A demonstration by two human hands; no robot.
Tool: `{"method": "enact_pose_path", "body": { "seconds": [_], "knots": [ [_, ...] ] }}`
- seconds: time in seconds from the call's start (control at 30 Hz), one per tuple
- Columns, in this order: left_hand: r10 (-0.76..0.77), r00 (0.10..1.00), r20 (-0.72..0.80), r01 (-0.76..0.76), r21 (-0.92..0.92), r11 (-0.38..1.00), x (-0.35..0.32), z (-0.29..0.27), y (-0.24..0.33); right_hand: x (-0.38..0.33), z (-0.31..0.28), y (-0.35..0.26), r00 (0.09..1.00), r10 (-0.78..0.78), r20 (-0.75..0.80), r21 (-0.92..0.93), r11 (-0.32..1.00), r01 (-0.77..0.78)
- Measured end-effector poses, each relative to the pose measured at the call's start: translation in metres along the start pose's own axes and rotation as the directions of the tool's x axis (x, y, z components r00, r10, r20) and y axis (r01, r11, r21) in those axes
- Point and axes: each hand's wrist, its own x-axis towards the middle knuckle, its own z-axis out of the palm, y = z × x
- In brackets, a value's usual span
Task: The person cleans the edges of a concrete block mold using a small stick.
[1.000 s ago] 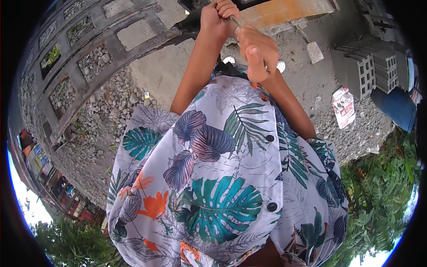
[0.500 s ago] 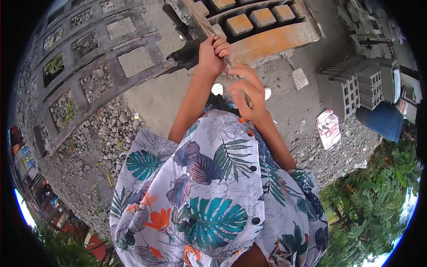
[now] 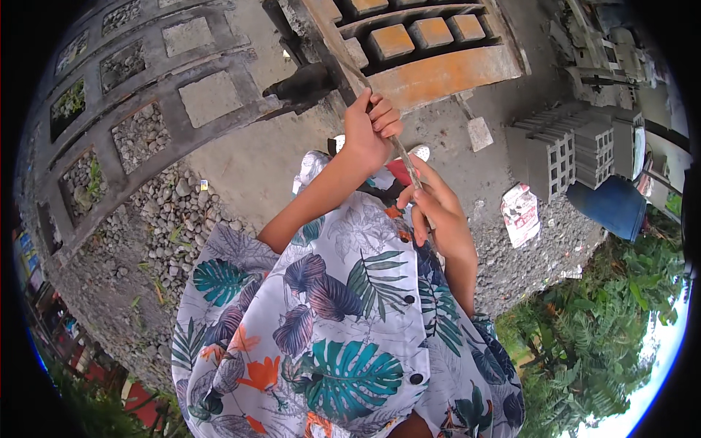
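A long thin wooden stick [image 3: 401, 152] slants across in front of me. Its upper end runs up to the left edge of a metal block mould [image 3: 438, 69] with orange-stained faces. My left hand [image 3: 374, 125] is wrapped round the stick near the mould. Lower and to the right, my right hand [image 3: 442, 215] has its fingers loosely curled about the stick's near part, the index finger lying along it. The stick's lower end is partly hidden by that hand and my shirt. Rows of square orange-topped blocks [image 3: 392, 41] show inside the mould.
A concrete grid frame [image 3: 219, 98] over gravel lies to the left, with loose stones [image 3: 171, 219] beside it. A dark rounded object [image 3: 303, 86] sits left of the mould. Rightward are stacked hollow blocks [image 3: 558, 164], a printed sack [image 3: 520, 215] and a blue container [image 3: 610, 208].
Both hands have come nearer to my body and slightly right along with the stick. The right hand has dropped lower, its fingers now nearer the stick. My view has shifted a little.
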Motion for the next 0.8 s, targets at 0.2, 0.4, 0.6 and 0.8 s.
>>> {"method": "enact_pose_path", "body": {
  "seconds": [0.2,0.4,0.6,0.8],
  "knots": [
    [-0.042,0.999,-0.003,0.042,-0.002,0.999,-0.005,0.001,-0.013,-0.013,0.001,-0.011,0.985,0.163,-0.064,0.019,0.987,-0.162],
    [-0.092,0.996,-0.013,0.091,-0.06,0.994,-0.015,-0.003,-0.023,-0.025,0.011,-0.02,0.972,0.162,-0.169,-0.18,0.965,-0.192],
    [0.001,1.0,-0.018,0.0,0.076,0.997,0.025,-0.008,0.022,0.045,0.012,0.026,0.986,-0.015,-0.169,-0.372,0.927,-0.05],
    [0.097,0.995,-0.017,-0.091,0.218,0.972,0.054,0.004,0.051,0.106,0.022,0.011,0.987,0.082,-0.136,-0.288,0.95,-0.119]
  ]
}}
